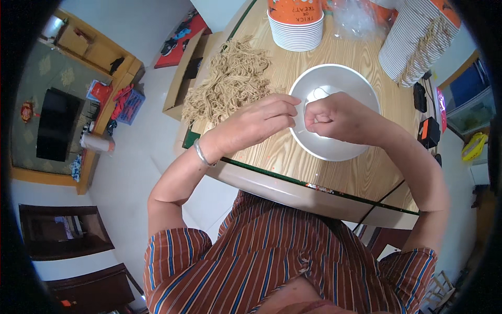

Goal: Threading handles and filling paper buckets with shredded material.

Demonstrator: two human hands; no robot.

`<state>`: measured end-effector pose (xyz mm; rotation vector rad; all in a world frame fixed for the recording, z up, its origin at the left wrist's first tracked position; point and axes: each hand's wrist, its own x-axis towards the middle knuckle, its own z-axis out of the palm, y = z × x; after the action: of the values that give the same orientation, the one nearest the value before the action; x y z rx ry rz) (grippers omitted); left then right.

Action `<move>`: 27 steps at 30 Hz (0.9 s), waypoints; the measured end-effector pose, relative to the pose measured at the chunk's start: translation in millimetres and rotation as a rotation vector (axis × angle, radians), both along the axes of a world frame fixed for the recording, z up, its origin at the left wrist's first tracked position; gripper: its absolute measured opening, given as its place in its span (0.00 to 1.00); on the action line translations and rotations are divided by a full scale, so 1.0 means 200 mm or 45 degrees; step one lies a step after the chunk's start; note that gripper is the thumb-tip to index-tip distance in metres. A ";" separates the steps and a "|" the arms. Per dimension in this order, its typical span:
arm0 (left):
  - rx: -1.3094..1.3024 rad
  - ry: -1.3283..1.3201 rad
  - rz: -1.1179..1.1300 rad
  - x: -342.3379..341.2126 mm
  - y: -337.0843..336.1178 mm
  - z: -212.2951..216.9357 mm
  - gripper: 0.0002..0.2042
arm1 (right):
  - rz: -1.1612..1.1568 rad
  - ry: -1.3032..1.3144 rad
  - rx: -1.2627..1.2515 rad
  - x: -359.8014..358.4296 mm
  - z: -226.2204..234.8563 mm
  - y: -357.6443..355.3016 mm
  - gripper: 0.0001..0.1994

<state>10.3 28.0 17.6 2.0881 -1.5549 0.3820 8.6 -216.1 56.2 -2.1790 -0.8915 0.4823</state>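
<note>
My right hand (340,119) is curled into a fist over a white round tub (361,83) on the table. Whatever that fist may hold is hidden. My left hand (261,123), with a silver bangle at the wrist, comes close to the tub's left rim. Its fingers are bent and pressed together, the thumb is out of sight, and I cannot make out anything in it. Inside the tub a thin curved line shows just above my right hand; it looks like a fine strand. Beside my left hand lies a loose heap of tan twine pieces (230,78).
At the table's back stands a stack of orange-and-white paper tubs (296,36). A clear plastic bag (355,21) lies beside it. Back right, another tub stack (408,47) has twine strands along its side. Black devices (429,132) line the right edge; a cardboard box (183,83) stands left.
</note>
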 end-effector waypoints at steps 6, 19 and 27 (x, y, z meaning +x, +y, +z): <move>0.005 -0.002 0.046 -0.03 0.03 -0.03 0.09 | 0.013 -0.037 -0.040 -0.02 -0.01 0.02 0.05; 0.010 -0.036 0.071 -0.05 0.04 -0.03 0.09 | 0.007 -0.075 0.063 -0.03 -0.11 0.04 0.04; 0.017 -0.028 0.085 -0.06 0.04 -0.03 0.09 | -0.011 -0.054 0.050 -0.04 -0.12 0.05 0.06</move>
<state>-2.0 36.8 11.4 2.1576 -1.5067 0.4204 1.0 -205.1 32.4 -2.1637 -0.9064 0.4128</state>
